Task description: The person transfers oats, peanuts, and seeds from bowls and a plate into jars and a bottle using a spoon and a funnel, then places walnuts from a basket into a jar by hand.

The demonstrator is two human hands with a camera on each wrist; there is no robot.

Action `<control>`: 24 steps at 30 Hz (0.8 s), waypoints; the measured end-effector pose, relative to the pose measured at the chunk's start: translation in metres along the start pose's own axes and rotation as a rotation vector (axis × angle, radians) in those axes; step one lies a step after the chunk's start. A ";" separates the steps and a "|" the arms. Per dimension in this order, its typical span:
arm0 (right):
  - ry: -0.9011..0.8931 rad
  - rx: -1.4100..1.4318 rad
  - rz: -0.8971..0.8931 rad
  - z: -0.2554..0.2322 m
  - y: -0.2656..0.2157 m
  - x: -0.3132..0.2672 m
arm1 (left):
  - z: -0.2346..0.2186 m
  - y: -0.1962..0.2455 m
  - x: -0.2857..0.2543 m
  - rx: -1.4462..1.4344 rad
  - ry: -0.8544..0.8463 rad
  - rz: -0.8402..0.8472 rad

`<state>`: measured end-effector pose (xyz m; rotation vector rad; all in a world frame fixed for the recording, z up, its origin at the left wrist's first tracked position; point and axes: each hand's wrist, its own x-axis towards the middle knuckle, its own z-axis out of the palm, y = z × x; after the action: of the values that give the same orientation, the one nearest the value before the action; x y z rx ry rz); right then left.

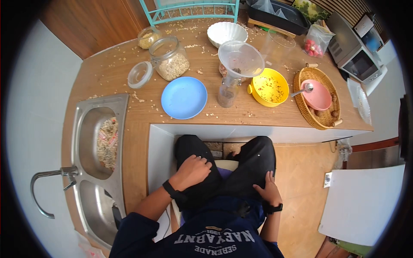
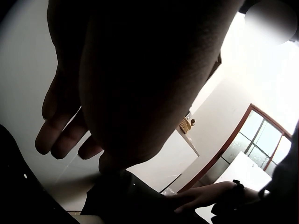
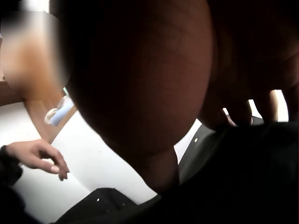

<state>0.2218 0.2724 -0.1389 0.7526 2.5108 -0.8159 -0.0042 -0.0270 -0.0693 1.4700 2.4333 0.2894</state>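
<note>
My left hand point(image 1: 193, 172) lies over my left thigh with its fingers loosely bent and nothing in them. On the right thigh rests my right hand point(image 1: 270, 191), fingers extended along the black trousers point(image 1: 254, 167). Nearest in front, on the wooden counter point(image 1: 142, 112), is a blue plate point(image 1: 184, 98). To its right stands a clear bottle point(image 1: 227, 95) with a wide plastic funnel point(image 1: 241, 58) in its mouth. A yellow bowl point(image 1: 270, 87) with dark bits inside sits beside it. In the right wrist view the left hand point(image 3: 37, 156) hangs relaxed above the leg.
A jar of oats point(image 1: 171, 64), its lid point(image 1: 140, 75), a smaller jar point(image 1: 149, 38) and a white bowl point(image 1: 226, 34) stand farther back. At right, a wicker basket point(image 1: 301, 105) holds a pink bowl point(image 1: 318, 96) and spoon. The sink point(image 1: 92, 142) is at left; oats litter the counter.
</note>
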 end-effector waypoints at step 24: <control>-0.278 0.109 0.010 -0.035 0.052 0.158 | 0.124 -0.025 -0.031 -0.404 -0.022 -0.708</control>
<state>0.1232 0.3878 -0.2146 0.6365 2.2301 -0.9872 0.0307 -0.0631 -0.1891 0.4051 2.4966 0.5472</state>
